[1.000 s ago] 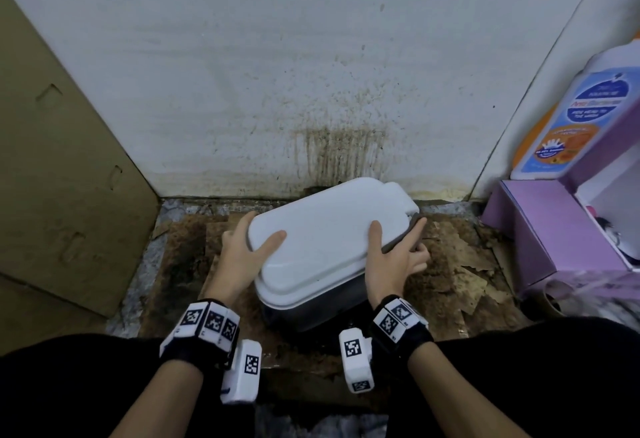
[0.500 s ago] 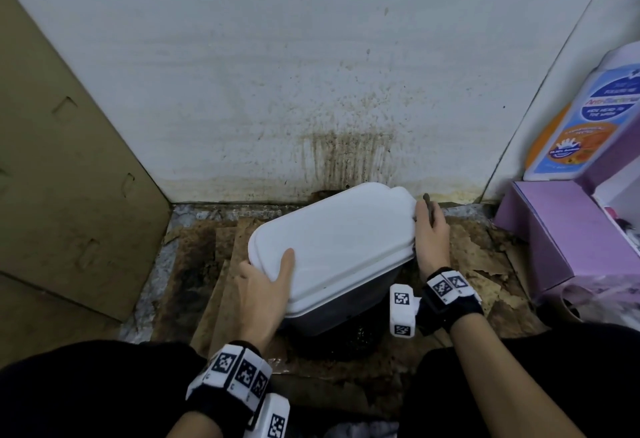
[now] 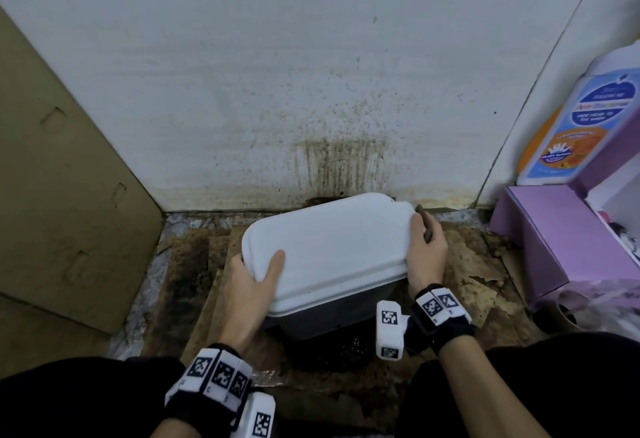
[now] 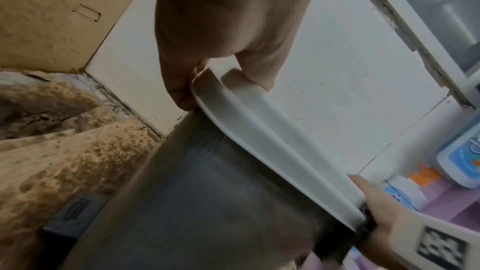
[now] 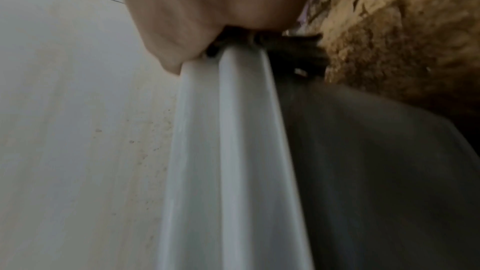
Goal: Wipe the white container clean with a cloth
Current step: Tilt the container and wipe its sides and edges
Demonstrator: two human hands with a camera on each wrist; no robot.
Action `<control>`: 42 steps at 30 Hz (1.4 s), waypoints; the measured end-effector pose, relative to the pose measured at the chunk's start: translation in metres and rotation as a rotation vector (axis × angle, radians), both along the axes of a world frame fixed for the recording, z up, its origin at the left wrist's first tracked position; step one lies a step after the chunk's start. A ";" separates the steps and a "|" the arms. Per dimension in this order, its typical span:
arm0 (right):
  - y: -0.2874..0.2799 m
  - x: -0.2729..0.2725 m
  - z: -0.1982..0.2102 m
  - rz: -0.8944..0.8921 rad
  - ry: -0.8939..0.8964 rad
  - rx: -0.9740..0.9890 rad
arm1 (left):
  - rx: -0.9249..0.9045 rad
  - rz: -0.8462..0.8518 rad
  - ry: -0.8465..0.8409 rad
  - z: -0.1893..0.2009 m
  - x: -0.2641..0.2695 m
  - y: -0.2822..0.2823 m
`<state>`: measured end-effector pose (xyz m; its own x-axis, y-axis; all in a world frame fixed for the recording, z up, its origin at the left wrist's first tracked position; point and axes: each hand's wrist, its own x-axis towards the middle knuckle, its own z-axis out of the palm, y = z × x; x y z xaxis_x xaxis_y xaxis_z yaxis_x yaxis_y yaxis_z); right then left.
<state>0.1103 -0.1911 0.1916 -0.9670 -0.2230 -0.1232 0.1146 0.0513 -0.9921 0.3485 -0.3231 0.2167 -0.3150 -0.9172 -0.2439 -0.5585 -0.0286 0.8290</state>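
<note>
Between the two hands, the white container (image 3: 332, 247) sits tilted on stained cardboard (image 3: 464, 264). The left hand (image 3: 252, 285) grips its near-left lid corner, thumb on top; the right hand (image 3: 426, 254) clasps the right edge. Behind stands a spattered wall (image 3: 311, 91).

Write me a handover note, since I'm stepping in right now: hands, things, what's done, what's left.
Left hand: grips the white lid's near-left corner, thumb on top.
Right hand: holds the lid's right edge by a dark latch.
Container: lid on, grey body, on stained cardboard near the wall.
Done: no wiping evident.
Left: no cloth in view; find one, wipe.
</note>
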 end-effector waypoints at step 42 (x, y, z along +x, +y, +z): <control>-0.019 0.096 0.039 0.296 0.024 -0.257 | -0.698 -0.616 -0.034 0.061 -0.068 0.002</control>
